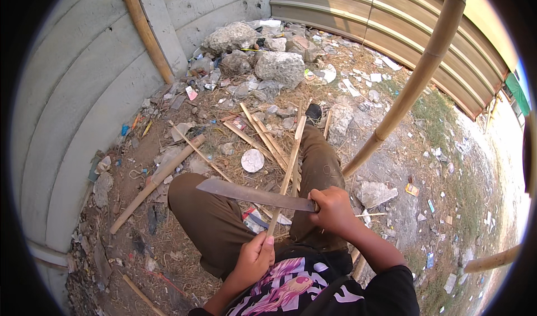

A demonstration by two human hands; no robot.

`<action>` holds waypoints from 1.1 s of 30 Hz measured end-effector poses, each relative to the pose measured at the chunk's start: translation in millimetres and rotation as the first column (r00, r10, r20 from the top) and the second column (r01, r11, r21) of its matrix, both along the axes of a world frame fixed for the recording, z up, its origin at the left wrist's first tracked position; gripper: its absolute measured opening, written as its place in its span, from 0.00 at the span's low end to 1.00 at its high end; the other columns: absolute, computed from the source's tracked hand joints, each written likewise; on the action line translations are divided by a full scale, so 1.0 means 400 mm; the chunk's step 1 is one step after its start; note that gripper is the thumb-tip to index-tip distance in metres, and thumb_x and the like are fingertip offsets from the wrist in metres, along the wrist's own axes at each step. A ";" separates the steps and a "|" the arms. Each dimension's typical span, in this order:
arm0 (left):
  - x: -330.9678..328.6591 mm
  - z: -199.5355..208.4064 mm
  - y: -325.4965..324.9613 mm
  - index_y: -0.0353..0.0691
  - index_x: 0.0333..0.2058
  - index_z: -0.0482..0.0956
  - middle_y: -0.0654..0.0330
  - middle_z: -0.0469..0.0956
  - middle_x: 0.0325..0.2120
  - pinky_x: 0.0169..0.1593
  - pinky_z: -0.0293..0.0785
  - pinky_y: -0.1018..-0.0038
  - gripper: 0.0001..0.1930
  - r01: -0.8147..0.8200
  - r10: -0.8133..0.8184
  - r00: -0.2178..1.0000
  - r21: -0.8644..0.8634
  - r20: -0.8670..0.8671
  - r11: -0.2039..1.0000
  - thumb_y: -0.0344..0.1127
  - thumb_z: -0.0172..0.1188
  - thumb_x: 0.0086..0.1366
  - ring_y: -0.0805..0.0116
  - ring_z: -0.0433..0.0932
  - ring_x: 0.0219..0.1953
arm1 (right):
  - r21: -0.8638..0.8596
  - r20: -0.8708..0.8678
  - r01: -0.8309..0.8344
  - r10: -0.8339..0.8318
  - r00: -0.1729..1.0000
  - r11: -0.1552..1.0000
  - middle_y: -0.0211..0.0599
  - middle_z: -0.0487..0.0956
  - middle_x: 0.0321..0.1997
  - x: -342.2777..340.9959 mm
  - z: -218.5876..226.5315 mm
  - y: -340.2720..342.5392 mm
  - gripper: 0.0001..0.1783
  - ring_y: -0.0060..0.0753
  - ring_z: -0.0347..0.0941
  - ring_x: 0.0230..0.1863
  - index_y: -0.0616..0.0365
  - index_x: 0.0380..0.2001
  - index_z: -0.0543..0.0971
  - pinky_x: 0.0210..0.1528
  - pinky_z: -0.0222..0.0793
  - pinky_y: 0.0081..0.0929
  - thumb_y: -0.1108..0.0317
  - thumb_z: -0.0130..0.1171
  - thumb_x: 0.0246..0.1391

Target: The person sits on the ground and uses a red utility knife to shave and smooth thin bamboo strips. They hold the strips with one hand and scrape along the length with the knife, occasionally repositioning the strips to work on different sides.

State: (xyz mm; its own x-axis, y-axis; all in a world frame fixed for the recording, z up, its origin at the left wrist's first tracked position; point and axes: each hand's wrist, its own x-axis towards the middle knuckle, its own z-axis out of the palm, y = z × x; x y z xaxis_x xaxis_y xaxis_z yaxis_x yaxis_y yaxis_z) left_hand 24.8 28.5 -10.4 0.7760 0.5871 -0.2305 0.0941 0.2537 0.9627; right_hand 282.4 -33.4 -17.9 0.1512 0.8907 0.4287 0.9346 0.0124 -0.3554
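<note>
The left hand [254, 257] is clenched around the near end of a thin bamboo strip [288, 170] whose long axis runs away over the right leg, while the right hand [334, 208], wrapped on the handle, lays the long knife [254, 194] crosswise against it.

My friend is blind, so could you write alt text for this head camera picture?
A seated person's right hand holds a long grey metal blade across a thin pale bamboo strip, gripped at its near end by the left hand. Around lie split bamboo pieces, grey rubble and litter on bare earth.
</note>
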 end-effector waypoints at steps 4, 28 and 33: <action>-0.013 0.033 -0.022 0.38 0.33 0.63 0.68 0.61 0.19 0.25 0.60 0.80 0.14 0.010 -0.010 1.000 -0.012 0.011 1.000 0.38 0.45 0.80 0.82 0.59 0.21 | 0.088 -0.084 0.097 -0.089 0.992 0.991 0.38 0.77 0.18 -0.037 0.005 -0.016 0.12 0.49 0.74 0.22 0.54 0.25 0.75 0.28 0.70 0.43 0.67 0.68 0.35; 0.029 -0.011 0.038 0.44 0.31 0.60 0.70 0.55 0.16 0.18 0.54 0.81 0.19 -0.024 0.072 0.988 -0.329 0.137 0.944 0.48 0.39 0.80 0.80 0.54 0.15 | -0.019 -0.262 0.095 -0.097 0.960 0.995 0.48 0.76 0.17 -0.108 -0.083 0.024 0.10 0.56 0.78 0.23 0.54 0.27 0.80 0.27 0.73 0.48 0.61 0.66 0.43; 0.001 -0.071 0.048 0.45 0.30 0.61 0.70 0.55 0.16 0.17 0.54 0.81 0.18 -0.013 0.087 0.981 -0.395 0.172 0.918 0.48 0.40 0.80 0.80 0.54 0.15 | -0.023 -0.228 0.128 -0.130 0.965 0.992 0.47 0.75 0.16 -0.143 -0.115 0.026 0.11 0.57 0.77 0.24 0.53 0.23 0.78 0.27 0.72 0.50 0.60 0.67 0.42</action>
State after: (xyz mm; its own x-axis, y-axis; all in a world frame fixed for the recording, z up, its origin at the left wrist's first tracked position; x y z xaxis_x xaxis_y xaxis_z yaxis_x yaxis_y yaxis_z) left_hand 25.3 47.8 -38.7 0.7984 0.5180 -0.3071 -0.0958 0.6127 0.7845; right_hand 225.3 -23.0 -64.0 0.3581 0.8607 0.3619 0.8219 -0.1066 -0.5595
